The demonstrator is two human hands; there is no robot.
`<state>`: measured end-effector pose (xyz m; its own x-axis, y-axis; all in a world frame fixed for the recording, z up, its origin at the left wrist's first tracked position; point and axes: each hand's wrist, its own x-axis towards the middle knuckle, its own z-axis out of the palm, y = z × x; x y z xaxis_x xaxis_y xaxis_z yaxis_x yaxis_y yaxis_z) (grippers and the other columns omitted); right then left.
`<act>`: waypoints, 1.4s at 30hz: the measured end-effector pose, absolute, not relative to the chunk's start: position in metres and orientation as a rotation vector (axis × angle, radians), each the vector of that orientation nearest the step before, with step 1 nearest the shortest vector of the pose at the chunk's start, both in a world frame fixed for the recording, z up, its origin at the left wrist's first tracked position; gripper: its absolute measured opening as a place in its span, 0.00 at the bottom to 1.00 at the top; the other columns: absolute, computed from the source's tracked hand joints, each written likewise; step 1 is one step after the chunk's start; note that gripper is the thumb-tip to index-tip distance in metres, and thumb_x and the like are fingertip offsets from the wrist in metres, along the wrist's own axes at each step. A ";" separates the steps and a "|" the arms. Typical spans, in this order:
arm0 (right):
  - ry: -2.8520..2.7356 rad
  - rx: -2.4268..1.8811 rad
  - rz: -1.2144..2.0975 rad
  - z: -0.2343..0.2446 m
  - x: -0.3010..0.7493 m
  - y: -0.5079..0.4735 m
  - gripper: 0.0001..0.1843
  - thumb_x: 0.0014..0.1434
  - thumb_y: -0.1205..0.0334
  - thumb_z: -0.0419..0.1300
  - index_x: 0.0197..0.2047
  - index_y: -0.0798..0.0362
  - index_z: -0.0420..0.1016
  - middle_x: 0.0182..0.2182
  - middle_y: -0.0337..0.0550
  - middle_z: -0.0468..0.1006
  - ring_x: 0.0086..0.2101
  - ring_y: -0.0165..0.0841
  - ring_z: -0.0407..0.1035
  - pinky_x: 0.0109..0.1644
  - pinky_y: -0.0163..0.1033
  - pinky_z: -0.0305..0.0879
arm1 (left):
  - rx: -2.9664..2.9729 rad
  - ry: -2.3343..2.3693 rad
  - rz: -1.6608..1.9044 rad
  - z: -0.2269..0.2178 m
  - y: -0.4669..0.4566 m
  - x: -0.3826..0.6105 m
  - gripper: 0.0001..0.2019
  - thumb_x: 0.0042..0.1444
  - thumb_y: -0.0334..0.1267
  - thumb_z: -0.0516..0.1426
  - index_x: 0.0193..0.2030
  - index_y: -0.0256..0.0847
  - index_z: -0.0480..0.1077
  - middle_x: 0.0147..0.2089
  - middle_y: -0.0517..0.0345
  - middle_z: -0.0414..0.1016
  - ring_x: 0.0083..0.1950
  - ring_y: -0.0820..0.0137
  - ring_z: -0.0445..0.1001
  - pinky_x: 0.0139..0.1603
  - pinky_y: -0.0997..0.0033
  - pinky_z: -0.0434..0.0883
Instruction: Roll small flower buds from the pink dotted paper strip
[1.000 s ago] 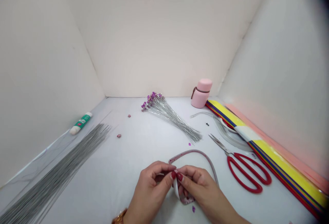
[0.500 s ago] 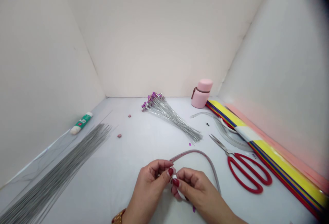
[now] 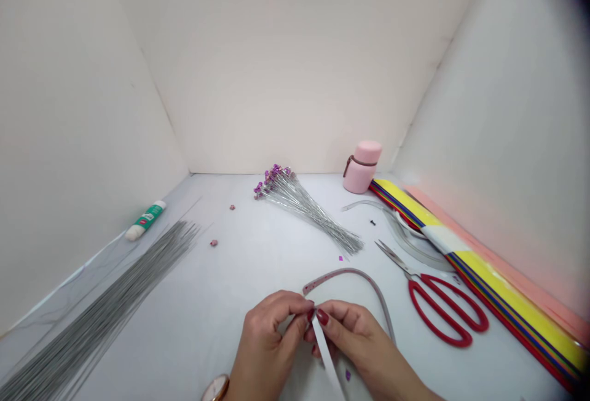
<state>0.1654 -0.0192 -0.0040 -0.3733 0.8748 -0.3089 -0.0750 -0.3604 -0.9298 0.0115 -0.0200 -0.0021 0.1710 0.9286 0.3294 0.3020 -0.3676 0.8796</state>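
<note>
A narrow white strip [image 3: 326, 352], apparently paper, runs from my fingertips down toward the front edge of view. Its upper end is pinched between my left hand [image 3: 281, 327] and my right hand [image 3: 357, 333], whose thumbs and fingertips nearly touch. Both hands are closed, and the fingers hide the very tip of the strip. Just behind them a curved grey-pink band [image 3: 354, 271] with small dark marks arcs over to the right. Beneath my right hand lies a small purple piece [image 3: 348, 375]. A round watch [image 3: 216, 387] sits on my left wrist.
Red-handled scissors [image 3: 424, 293] lie at right, beside coloured sheets [image 3: 488, 278] and clear curved strips [image 3: 391, 223]. Farther back are silver stems with purple tips [image 3: 313, 210] and a pink flask [image 3: 362, 167]. Grey wires [image 3: 110, 303] and a glue stick [image 3: 145, 221] lie left.
The white strip, mostly covered by my right hand before, now shows extended downward. My left hand has rolled over, bringing the watch face into view. The curved band's near end is uncovered.
</note>
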 end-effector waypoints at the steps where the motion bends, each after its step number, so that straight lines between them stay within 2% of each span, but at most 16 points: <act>1: -1.152 -1.136 1.801 -0.004 0.166 -0.019 0.21 0.52 0.47 0.56 0.30 0.59 0.73 0.20 0.40 0.70 0.21 0.23 0.58 0.24 0.28 0.52 | 1.814 1.151 1.195 -0.003 -0.020 0.011 0.08 0.52 0.26 0.53 0.33 0.37 0.73 0.33 0.52 0.75 0.35 0.70 0.74 0.37 0.75 0.70; 4: -1.059 -1.106 1.803 -0.003 0.165 -0.018 0.19 0.49 0.48 0.59 0.29 0.58 0.74 0.20 0.38 0.71 0.22 0.23 0.60 0.26 0.28 0.54 | 1.817 1.117 1.162 -0.003 -0.020 0.012 0.08 0.52 0.27 0.54 0.35 0.37 0.74 0.38 0.49 0.76 0.41 0.67 0.74 0.43 0.72 0.69; 6: -1.027 -1.120 1.798 -0.001 0.165 -0.019 0.19 0.48 0.48 0.60 0.29 0.58 0.74 0.19 0.38 0.70 0.21 0.24 0.60 0.25 0.28 0.54 | 1.649 1.120 1.144 -0.003 -0.020 0.014 0.07 0.52 0.30 0.55 0.36 0.38 0.74 0.39 0.49 0.76 0.40 0.66 0.74 0.43 0.69 0.69; 10: -1.119 -1.188 1.695 0.002 0.163 -0.021 0.19 0.49 0.48 0.59 0.27 0.59 0.73 0.19 0.38 0.70 0.21 0.24 0.59 0.24 0.28 0.53 | 1.119 1.004 1.076 -0.001 -0.019 0.018 0.06 0.51 0.36 0.57 0.33 0.35 0.71 0.24 0.58 0.72 0.25 0.71 0.72 0.29 0.71 0.70; 13: -1.166 -1.264 1.666 0.002 0.161 -0.022 0.21 0.49 0.46 0.58 0.25 0.59 0.71 0.18 0.38 0.69 0.18 0.23 0.56 0.20 0.28 0.49 | 1.010 0.939 1.061 -0.001 -0.017 0.020 0.06 0.51 0.35 0.57 0.28 0.33 0.69 0.20 0.60 0.70 0.23 0.72 0.71 0.28 0.72 0.69; 17: -1.248 -1.342 1.608 0.001 0.161 -0.021 0.22 0.48 0.46 0.58 0.21 0.59 0.69 0.15 0.34 0.64 0.16 0.21 0.51 0.18 0.28 0.44 | 1.064 1.026 1.049 -0.005 -0.016 0.021 0.06 0.52 0.35 0.56 0.30 0.34 0.69 0.21 0.59 0.71 0.23 0.71 0.71 0.28 0.71 0.69; 20: -1.313 -1.373 1.600 0.000 0.162 -0.020 0.21 0.49 0.46 0.57 0.23 0.58 0.69 0.14 0.32 0.59 0.16 0.21 0.49 0.17 0.27 0.44 | 1.296 1.175 1.048 -0.007 -0.017 0.018 0.06 0.53 0.35 0.55 0.31 0.36 0.70 0.26 0.56 0.74 0.27 0.69 0.73 0.31 0.71 0.70; 26: -1.295 -1.276 1.633 -0.003 0.164 -0.019 0.21 0.52 0.46 0.54 0.27 0.58 0.70 0.18 0.37 0.65 0.20 0.24 0.54 0.19 0.27 0.49 | 1.969 1.213 1.125 -0.004 -0.020 0.010 0.08 0.53 0.28 0.52 0.34 0.38 0.72 0.34 0.53 0.76 0.36 0.69 0.73 0.39 0.73 0.68; 30: -1.206 -1.216 1.668 -0.003 0.166 -0.017 0.18 0.51 0.49 0.57 0.27 0.59 0.71 0.17 0.34 0.64 0.19 0.23 0.54 0.24 0.29 0.51 | 1.961 1.151 1.064 -0.003 -0.020 0.010 0.10 0.53 0.28 0.52 0.40 0.39 0.72 0.42 0.50 0.75 0.44 0.67 0.72 0.46 0.71 0.67; 36: -1.197 -1.184 1.707 -0.002 0.166 -0.016 0.18 0.52 0.50 0.57 0.30 0.59 0.73 0.18 0.36 0.67 0.20 0.24 0.56 0.25 0.29 0.51 | 1.572 1.112 1.067 -0.002 -0.017 0.012 0.08 0.55 0.35 0.52 0.36 0.38 0.72 0.35 0.52 0.74 0.35 0.68 0.73 0.36 0.72 0.71; 42: -1.158 -1.215 1.724 -0.006 0.167 -0.017 0.17 0.51 0.50 0.58 0.25 0.58 0.72 0.16 0.34 0.65 0.18 0.23 0.55 0.22 0.28 0.49 | 1.506 1.122 1.078 -0.001 -0.015 0.014 0.06 0.52 0.34 0.56 0.30 0.37 0.73 0.32 0.53 0.71 0.34 0.68 0.72 0.35 0.72 0.69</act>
